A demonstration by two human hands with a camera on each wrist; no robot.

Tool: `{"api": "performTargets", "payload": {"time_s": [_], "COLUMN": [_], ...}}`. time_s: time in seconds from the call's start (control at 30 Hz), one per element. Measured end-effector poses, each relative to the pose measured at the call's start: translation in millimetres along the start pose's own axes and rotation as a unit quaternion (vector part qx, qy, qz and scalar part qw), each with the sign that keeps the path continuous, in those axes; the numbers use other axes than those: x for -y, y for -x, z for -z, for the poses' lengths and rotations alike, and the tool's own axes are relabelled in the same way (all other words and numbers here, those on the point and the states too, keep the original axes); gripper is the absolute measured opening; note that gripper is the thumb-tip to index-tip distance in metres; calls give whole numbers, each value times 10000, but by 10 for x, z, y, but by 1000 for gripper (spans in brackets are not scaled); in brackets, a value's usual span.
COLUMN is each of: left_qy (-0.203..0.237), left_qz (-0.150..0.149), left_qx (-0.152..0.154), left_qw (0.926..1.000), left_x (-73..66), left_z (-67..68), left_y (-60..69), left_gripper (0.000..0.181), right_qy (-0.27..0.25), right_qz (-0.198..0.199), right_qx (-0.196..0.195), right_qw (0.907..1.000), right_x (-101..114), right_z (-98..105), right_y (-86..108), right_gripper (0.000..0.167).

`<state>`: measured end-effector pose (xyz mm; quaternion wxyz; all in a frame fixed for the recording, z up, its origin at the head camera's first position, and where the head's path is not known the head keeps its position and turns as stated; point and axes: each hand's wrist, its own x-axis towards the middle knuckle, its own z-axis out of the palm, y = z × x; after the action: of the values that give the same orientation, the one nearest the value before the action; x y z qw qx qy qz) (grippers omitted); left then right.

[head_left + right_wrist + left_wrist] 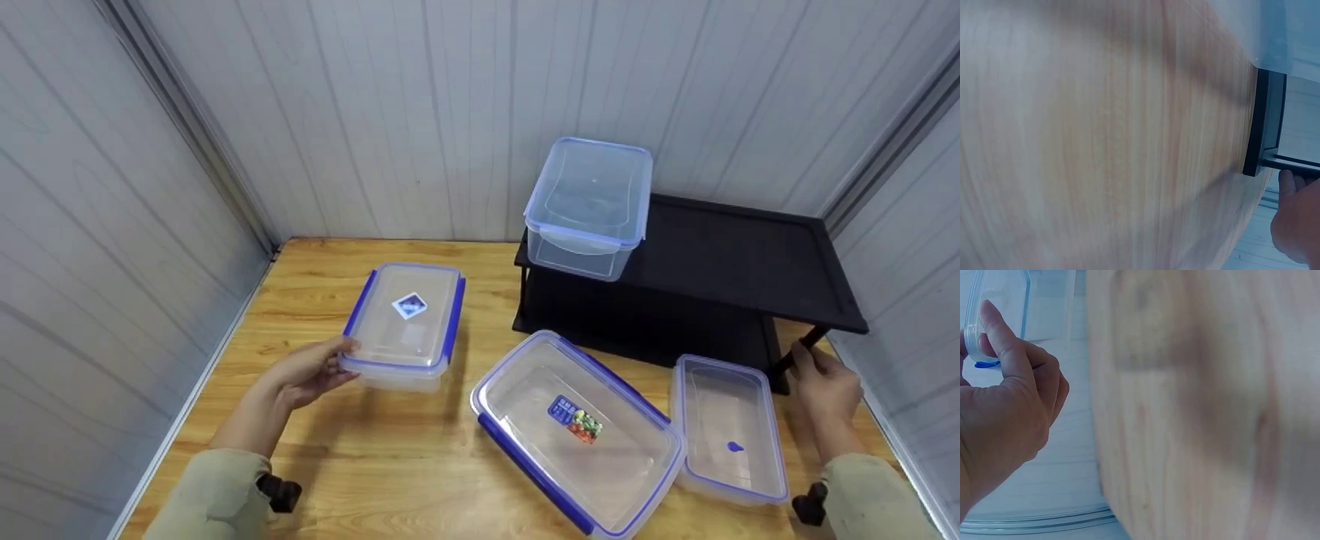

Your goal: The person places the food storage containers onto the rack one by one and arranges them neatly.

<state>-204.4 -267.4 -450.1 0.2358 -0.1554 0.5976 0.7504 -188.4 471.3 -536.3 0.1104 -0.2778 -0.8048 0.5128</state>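
My left hand [311, 371] grips the near left corner of a clear food container [386, 330] with blue side clips and a small label on its lid. In the left wrist view, the thumb of the left hand [1010, 399] lies over the edge of this container [1002, 309]. Whether its base touches the table I cannot tell. At the far right, my right hand [827, 386] holds the front right leg of a black two-tier rack [750, 259]. The right wrist view shows the fingers of the right hand [1297, 208] against that black leg [1297, 167], partly hidden.
A deep clear container [589, 191] stands on the rack's top left end. On the wooden table [375, 465], a large container [532, 457] with blue clips lies at an angle beside a smaller one [727, 427] in front of the rack. Pale panel walls [360, 112] enclose the table.
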Motion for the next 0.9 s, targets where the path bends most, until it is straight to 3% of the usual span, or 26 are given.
{"api": "performTargets", "payload": {"time_s": [0.1, 0.33, 0.43, 0.57, 0.9], "left_qy": [110, 193, 231, 352, 413], "left_qz": [-59, -324, -327, -366, -634], "left_qx": [82, 347, 376, 290, 115], "left_qw": [9999, 9987, 9985, 9983, 9971], "left_x": [-146, -456, -599, -786, -1158], "left_z": [-32, -159, -232, -343, -626], "left_y": [40, 105, 137, 147, 104], "left_gripper": [43, 36, 35, 35, 56], "right_qy": [102, -330, -268, -110, 276], "right_qz": [49, 85, 67, 97, -61], "right_qx": [-58, 45, 60, -25, 24], "right_qw": [9999, 9994, 9996, 9999, 9996], "right_x": [-4, -21, -24, -24, -30], "right_z": [4, 6, 6, 2, -11], "right_y": [-21, -55, -57, -69, -134], "right_gripper": [69, 69, 70, 67, 71]}}
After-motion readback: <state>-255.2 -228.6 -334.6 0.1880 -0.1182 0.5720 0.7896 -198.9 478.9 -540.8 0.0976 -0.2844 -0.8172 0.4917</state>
